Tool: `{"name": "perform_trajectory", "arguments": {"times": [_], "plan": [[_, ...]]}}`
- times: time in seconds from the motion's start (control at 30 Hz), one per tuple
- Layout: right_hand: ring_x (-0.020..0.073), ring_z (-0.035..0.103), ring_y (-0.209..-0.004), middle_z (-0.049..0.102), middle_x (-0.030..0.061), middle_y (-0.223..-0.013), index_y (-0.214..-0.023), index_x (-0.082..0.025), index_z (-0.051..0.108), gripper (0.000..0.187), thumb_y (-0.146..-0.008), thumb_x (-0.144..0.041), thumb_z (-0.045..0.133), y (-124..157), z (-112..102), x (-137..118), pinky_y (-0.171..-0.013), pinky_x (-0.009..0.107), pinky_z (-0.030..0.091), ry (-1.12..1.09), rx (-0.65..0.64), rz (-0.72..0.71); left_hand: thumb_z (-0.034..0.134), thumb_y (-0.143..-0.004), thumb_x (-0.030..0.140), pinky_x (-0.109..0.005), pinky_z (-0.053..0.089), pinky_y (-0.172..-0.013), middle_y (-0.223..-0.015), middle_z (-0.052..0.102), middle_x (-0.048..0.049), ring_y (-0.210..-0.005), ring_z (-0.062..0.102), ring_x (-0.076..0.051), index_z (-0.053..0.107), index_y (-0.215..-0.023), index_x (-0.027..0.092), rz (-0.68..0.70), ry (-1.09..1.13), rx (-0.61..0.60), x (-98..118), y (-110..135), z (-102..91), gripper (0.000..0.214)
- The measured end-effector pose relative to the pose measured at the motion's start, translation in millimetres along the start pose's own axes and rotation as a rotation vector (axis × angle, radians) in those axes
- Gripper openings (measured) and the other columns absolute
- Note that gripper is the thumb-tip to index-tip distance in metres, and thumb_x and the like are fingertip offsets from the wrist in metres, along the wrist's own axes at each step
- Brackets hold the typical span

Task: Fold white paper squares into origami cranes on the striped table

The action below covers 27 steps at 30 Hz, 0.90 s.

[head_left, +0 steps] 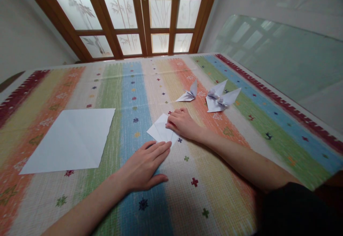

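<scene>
A small folded white paper (160, 130) lies on the striped tablecloth (214, 178) near the middle. My left hand (143, 166) rests flat with its fingers stretched out, the fingertips touching the paper's near edge. My right hand (182, 123) has its fingers curled and pressed down on the paper's right side. Part of the paper is hidden under that hand.
A large flat white sheet (71, 139) lies to the left. Two folded paper cranes, a small paper crane (189, 93) and a bigger paper crane (221, 99), sit beyond my right hand. A wooden glazed door (144, 18) stands behind the table, and a glass panel (281, 57) leans at the right.
</scene>
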State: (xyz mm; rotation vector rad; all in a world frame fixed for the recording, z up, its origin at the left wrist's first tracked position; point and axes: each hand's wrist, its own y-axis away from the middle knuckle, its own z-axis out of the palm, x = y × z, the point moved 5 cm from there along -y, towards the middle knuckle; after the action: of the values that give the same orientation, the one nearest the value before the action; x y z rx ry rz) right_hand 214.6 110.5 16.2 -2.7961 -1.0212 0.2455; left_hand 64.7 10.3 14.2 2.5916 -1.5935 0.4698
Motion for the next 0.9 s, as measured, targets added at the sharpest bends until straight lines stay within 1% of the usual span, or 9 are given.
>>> {"name": "perform_trajectory", "arguments": {"times": [0.1, 0.3, 0.4, 0.5, 0.63, 0.7, 0.77, 0.83, 0.9], "plan": [[0.0226, 0.055, -0.090, 0.071, 0.0075, -0.095, -0.085, -0.016, 0.064, 0.022, -0.095, -0.035, 0.057, 0, 1, 0, -0.086, 0.038, 0.023, -0.007, 0.012, 0.022, 0.046, -0.091, 0.060, -0.050, 0.033, -0.108, -0.147, 0.047, -0.0181, -0.133, 0.046, -0.033, 0.045, -0.139, 0.014, -0.006, 0.011, 0.007, -1, 0, 0.3, 0.066], [0.0222, 0.055, -0.089, 0.071, 0.0060, -0.093, -0.086, -0.017, 0.061, 0.020, -0.095, -0.034, 0.057, -1, 3, 1, -0.085, 0.037, 0.024, -0.037, 0.043, 0.086, 0.046, -0.092, 0.060, -0.050, 0.036, -0.104, -0.142, 0.053, -0.0166, -0.128, 0.049, -0.033, 0.049, -0.135, 0.015, -0.005, -0.006, -0.001, -1, -3, 0.9, 0.063], [0.0242, 0.055, -0.092, 0.069, 0.0084, -0.096, -0.093, -0.017, 0.061, 0.021, -0.094, -0.037, 0.058, 0, 3, 6, -0.083, 0.036, 0.026, -0.025, 0.089, 0.168, 0.046, -0.091, 0.062, -0.054, 0.029, -0.109, -0.140, 0.053, -0.0173, -0.134, 0.042, -0.037, 0.050, -0.134, 0.013, 0.016, -0.050, -0.024, 0, -7, 2.3, 0.065], [0.0258, 0.055, -0.094, 0.068, 0.0099, -0.097, -0.096, -0.017, 0.060, 0.022, -0.094, -0.038, 0.057, 3, 0, 10, -0.082, 0.037, 0.027, -0.021, 0.144, 0.227, 0.047, -0.086, 0.068, -0.059, 0.021, -0.113, -0.133, 0.057, -0.0171, -0.138, 0.034, -0.042, 0.051, -0.132, 0.015, 0.030, -0.052, -0.036, -1, -12, 2.8, 0.071], [0.0261, 0.055, -0.094, 0.067, 0.0104, -0.096, -0.098, -0.017, 0.062, 0.020, -0.095, -0.035, 0.054, 12, -7, 14, -0.083, 0.039, 0.031, -0.018, 0.170, 0.231, 0.048, -0.083, 0.073, -0.059, 0.026, -0.110, -0.124, 0.059, -0.0161, -0.136, 0.036, -0.043, 0.053, -0.129, 0.017, 0.025, -0.018, -0.043, -3, -18, 1.7, 0.072], [0.0262, 0.055, -0.095, 0.067, 0.0114, -0.098, -0.096, -0.017, 0.063, 0.019, -0.096, -0.032, 0.051, 18, -12, 11, -0.084, 0.040, 0.034, -0.009, 0.179, 0.182, 0.048, -0.084, 0.072, -0.058, 0.029, -0.108, -0.122, 0.060, -0.0155, -0.134, 0.039, -0.042, 0.053, -0.129, 0.018, 0.018, -0.011, -0.037, -4, -19, 0.5, 0.071], [0.0251, 0.057, -0.099, 0.068, 0.0116, -0.104, -0.097, -0.017, 0.065, 0.022, -0.098, -0.027, 0.046, 26, -14, 2, -0.088, 0.040, 0.038, -0.029, 0.168, 0.047, 0.048, -0.085, 0.071, -0.057, 0.030, -0.108, -0.123, 0.061, -0.0151, -0.133, 0.040, -0.042, 0.053, -0.129, 0.017, 0.009, -0.007, -0.029, -5, -20, -0.4, 0.070], [0.0232, 0.058, -0.106, 0.068, 0.0106, -0.112, -0.104, -0.017, 0.066, 0.026, -0.100, -0.024, 0.041, 34, -11, -10, -0.093, 0.039, 0.042, -0.089, 0.130, -0.131, 0.049, -0.085, 0.069, -0.056, 0.029, -0.109, -0.125, 0.061, -0.0151, -0.134, 0.039, -0.041, 0.052, -0.131, 0.017, 0.004, -0.002, -0.026, -5, -20, -0.4, 0.070], [0.0228, 0.056, -0.118, 0.066, 0.0108, -0.122, -0.116, -0.015, 0.064, 0.031, -0.100, -0.026, 0.040, 42, -7, -18, -0.101, 0.039, 0.043, -0.146, 0.096, -0.219, 0.049, -0.086, 0.068, -0.056, 0.028, -0.110, -0.128, 0.060, -0.0153, -0.136, 0.037, -0.040, 0.051, -0.133, 0.015, 0.004, -0.001, -0.032, -5, -17, 0.6, 0.070]]}}
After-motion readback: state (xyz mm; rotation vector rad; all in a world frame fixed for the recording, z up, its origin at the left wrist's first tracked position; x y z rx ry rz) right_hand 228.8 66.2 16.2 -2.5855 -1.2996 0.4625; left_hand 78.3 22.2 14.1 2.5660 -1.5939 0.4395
